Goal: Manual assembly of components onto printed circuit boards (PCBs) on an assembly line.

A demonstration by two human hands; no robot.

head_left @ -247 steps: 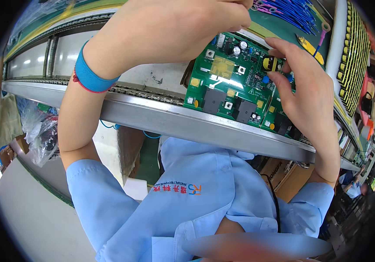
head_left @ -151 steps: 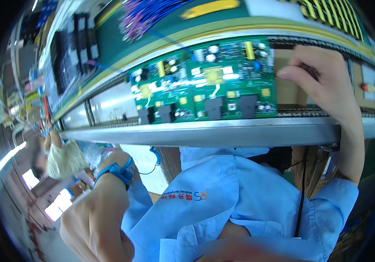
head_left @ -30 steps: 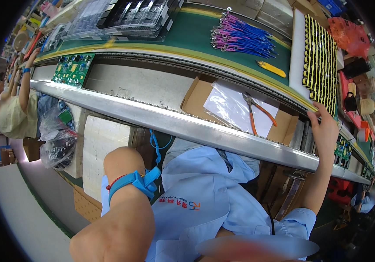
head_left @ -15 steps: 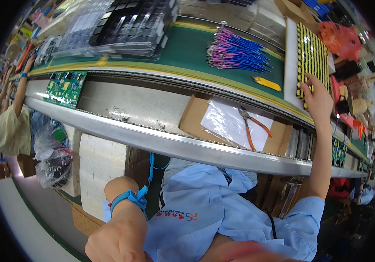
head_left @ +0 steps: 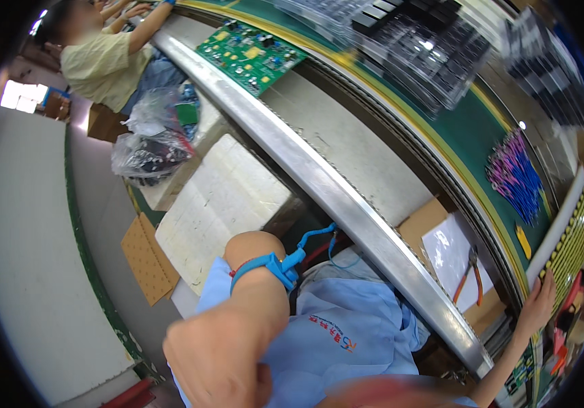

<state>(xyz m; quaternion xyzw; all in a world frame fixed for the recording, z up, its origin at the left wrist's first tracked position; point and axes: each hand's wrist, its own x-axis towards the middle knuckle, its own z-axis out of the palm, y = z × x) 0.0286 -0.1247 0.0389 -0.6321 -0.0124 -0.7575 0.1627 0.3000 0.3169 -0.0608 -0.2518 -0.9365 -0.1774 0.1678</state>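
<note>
My left hand (head_left: pixel 217 353) is raised close in front of me, its fingers curled into a loose fist. Its underside is hidden, so anything inside it does not show. A blue wrist strap (head_left: pixel 264 268) with a blue cord circles that wrist. At the far right, my right hand (head_left: pixel 538 304) reaches to the near end of rows of yellow-and-black parts (head_left: pixel 576 234) on a white foam slab (head_left: pixel 558 230). Its fingers are stretched out, with the tips at the rows' edge. A yellow cutter knife (head_left: pixel 523 241) and a bundle of blue-and-pink wires (head_left: pixel 518 178) lie beyond it.
A green circuit board (head_left: pixel 249 54) spans the metal rail (head_left: pixel 319 183). Orange-handled nippers (head_left: pixel 470 277) lie on a white bag in a cardboard box (head_left: pixel 420 221). Clear trays (head_left: pixel 428 58) are stacked on the green bench. A white foam block (head_left: pixel 220 204) stands left; a co-worker (head_left: pixel 105 68) sits beyond.
My view has swung left and tilted, so the bench now runs diagonally and the trays appear farther right. My left hand stays raised and curled; my right hand remains at the yellow-and-black rows.
</note>
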